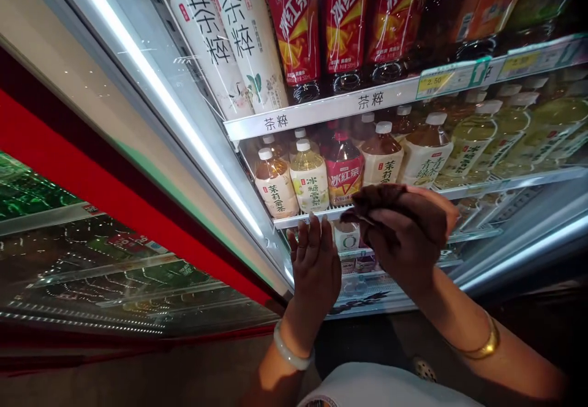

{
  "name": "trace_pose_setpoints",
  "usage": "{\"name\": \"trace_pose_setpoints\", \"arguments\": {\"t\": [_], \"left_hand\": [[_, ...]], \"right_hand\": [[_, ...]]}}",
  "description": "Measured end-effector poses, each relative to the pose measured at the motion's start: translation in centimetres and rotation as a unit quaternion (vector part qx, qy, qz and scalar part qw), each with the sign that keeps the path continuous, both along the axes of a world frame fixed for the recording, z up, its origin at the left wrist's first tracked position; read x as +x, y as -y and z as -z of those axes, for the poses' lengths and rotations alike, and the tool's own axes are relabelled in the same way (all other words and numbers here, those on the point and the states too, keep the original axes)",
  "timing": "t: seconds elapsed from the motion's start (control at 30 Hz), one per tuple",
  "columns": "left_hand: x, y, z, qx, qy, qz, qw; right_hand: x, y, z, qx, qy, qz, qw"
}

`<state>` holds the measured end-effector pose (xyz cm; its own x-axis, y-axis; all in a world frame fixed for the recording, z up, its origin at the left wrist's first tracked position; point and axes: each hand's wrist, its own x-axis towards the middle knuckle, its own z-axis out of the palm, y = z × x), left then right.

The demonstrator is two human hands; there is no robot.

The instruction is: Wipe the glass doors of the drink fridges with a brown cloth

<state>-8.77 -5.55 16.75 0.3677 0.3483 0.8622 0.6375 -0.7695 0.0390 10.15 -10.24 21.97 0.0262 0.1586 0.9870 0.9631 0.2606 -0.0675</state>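
My right hand (408, 241) is closed around a dark crumpled cloth (381, 198), held in front of the middle bottle shelf. To its left, my left hand (316, 263) has its fingers stretched upward, close to the shelf's front edge (298, 220), and holds nothing; whether the fingertips touch that edge I cannot tell. Just beyond the hands stand a pale-labelled tea bottle (274, 189), a pear drink bottle (309, 180) and a red-labelled iced tea bottle (344, 171). The cloth overlaps the foot of a jasmine tea bottle (382, 155).
Large white bottles (250, 39) and red iced tea bottles (296, 27) fill the upper shelf, above a white label strip (321, 110). A bright light strip (151, 100) lines the left side. A red-framed fridge door (114, 192) borders the left.
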Motion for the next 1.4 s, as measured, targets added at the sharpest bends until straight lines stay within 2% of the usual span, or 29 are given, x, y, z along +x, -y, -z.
{"name": "trace_pose_setpoints", "arguments": {"t": [0.07, 0.17, 0.27, 0.33, 0.4, 0.47, 0.53, 0.6, 0.67, 0.77, 0.83, 0.9, 0.97, 1.03, 1.13, 1.2, 1.23, 1.3, 1.4], "left_hand": [[-0.7, -0.2, 0.5, 0.004, -0.004, -0.005, 1.0], [-2.1, -0.3, 1.7, 0.004, -0.019, -0.013, 1.0], [-3.6, -0.4, 3.1, 0.002, -0.035, -0.021, 0.999], [-4.4, -0.4, 3.7, 0.001, -0.041, -0.026, 0.999], [-4.9, -0.5, 4.1, -0.003, -0.042, -0.026, 0.999], [-5.1, -0.5, 4.2, -0.015, -0.039, -0.022, 0.999], [-5.0, -0.5, 4.2, -0.025, -0.031, -0.019, 0.999], [-4.8, -0.4, 4.3, -0.035, -0.028, -0.017, 0.999], [-4.8, -0.4, 4.8, -0.04, -0.031, -0.013, 0.999], [-5.3, -0.1, 5.9, -0.034, -0.037, -0.012, 0.999], [-5.9, 0.0, 6.5, -0.035, -0.049, -0.019, 0.998], [-6.6, 0.1, 6.8, -0.047, -0.068, -0.031, 0.996], [-7.1, 0.0, 6.5, -0.058, -0.081, -0.044, 0.994], [-7.3, -0.4, 5.7, -0.061, -0.082, -0.048, 0.994], [-7.1, -1.0, 4.4, -0.044, -0.072, -0.044, 0.995], [-6.8, -1.1, 4.0, -0.038, -0.059, -0.048, 0.996], [-6.7, -1.1, 4.1, -0.039, -0.052, -0.05, 0.997], [-6.7, -1.1, 4.6, -0.042, -0.046, -0.05, 0.997], [-7.5, -0.9, 6.3, -0.051, -0.064, -0.049, 0.995]], "right_hand": [[-2.5, -0.8, 0.5, 0.007, 0.016, -0.01, 1.0], [-4.8, -0.9, 4.4, -0.015, 0.073, -0.036, 0.997], [-4.1, 0.3, 8.9, -0.069, 0.101, -0.06, 0.991], [-2.5, 1.3, 9.9, -0.103, 0.091, -0.045, 0.99], [-1.0, 1.8, 9.0, -0.099, 0.068, -0.003, 0.993], [-0.7, 1.5, 6.7, -0.063, 0.036, 0.029, 0.997], [-1.9, 0.6, 4.5, -0.034, 0.006, 0.024, 0.999], [-4.0, -0.4, 3.5, -0.029, -0.004, 0.006, 1.0], [-6.3, -1.1, 4.3, -0.029, 0.023, -0.01, 0.999], [-8.0, -1.0, 7.7, -0.05, 0.076, -0.038, 0.995], [-7.4, -0.3, 10.0, -0.067, 0.098, -0.065, 0.991], [-5.9, 0.5, 11.0, -0.087, 0.111, -0.077, 0.987], [-4.3, 1.0, 10.2, -0.109, 0.105, -0.066, 0.986], [-3.6, 0.8, 8.1, -0.101, 0.083, -0.039, 0.991], [-4.8, -0.6, 4.3, -0.044, 0.044, -0.018, 0.998], [-6.7, -1.7, 2.9, -0.017, 0.037, -0.022, 0.999], [-7.6, -2.1, 2.9, -0.009, 0.043, -0.025, 0.999], [-9.1, -2.5, 4.0, -0.002, 0.065, -0.032, 0.997], [-10.0, -1.9, 7.8, -0.038, 0.094, -0.051, 0.994]]}}
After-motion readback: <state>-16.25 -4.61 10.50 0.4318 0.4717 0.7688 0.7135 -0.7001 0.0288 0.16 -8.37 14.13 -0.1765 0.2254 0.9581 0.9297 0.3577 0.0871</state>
